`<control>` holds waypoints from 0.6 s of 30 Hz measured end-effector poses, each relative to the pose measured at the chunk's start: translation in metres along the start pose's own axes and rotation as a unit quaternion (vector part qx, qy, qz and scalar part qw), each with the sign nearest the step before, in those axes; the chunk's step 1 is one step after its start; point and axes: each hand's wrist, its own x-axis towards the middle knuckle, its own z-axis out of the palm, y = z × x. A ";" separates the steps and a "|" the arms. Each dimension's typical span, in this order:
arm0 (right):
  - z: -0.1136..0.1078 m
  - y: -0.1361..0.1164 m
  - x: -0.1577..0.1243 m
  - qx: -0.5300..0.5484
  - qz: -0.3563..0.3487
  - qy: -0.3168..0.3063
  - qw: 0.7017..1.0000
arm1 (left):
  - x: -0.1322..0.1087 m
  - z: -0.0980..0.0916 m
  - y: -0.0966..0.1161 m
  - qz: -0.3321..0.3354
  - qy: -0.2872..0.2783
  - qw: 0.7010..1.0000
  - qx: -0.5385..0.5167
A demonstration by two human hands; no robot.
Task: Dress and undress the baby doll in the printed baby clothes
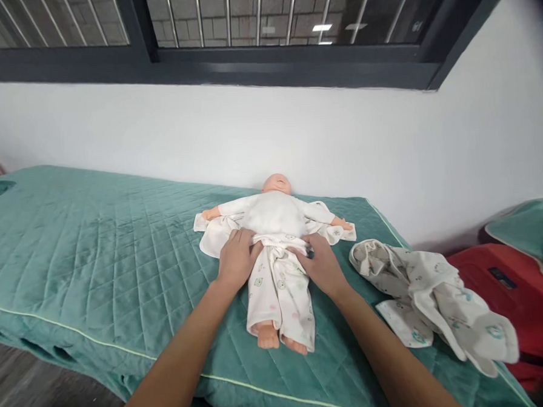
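Note:
A baby doll [277,182] lies on its back with its head toward the wall and its arms spread wide. Its torso is white, and an opened white baby shirt [214,238] is spread beneath it. Printed white baby pants [279,288] cover its legs, with both feet showing below the cuffs. My left hand [238,257] grips the waistband on the left side, thumb and fingers closed on the cloth. On the right side of the waistband, my right hand [319,262] pinches the pants' fabric; its fingertips are partly hidden by the cloth.
A green quilted bed cover [119,254] lies under the doll. To the right are crumpled printed baby clothes [433,292] and a red bag [526,293]. Behind the bed stand a white wall [204,134] and a dark-framed window [282,69].

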 end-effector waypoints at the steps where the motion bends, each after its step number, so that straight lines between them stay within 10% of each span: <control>1: 0.002 0.003 0.004 0.008 0.006 0.008 1.000 | 0.005 0.002 0.000 0.002 0.004 1.000 0.001; 7: 0.015 0.012 0.020 0.004 0.010 0.036 0.999 | 0.023 0.012 -0.005 -0.017 0.023 1.000 0.007; 18: 0.009 0.004 0.010 0.006 -0.040 0.007 0.999 | -0.041 -0.006 0.008 -0.114 -0.043 0.969 -0.213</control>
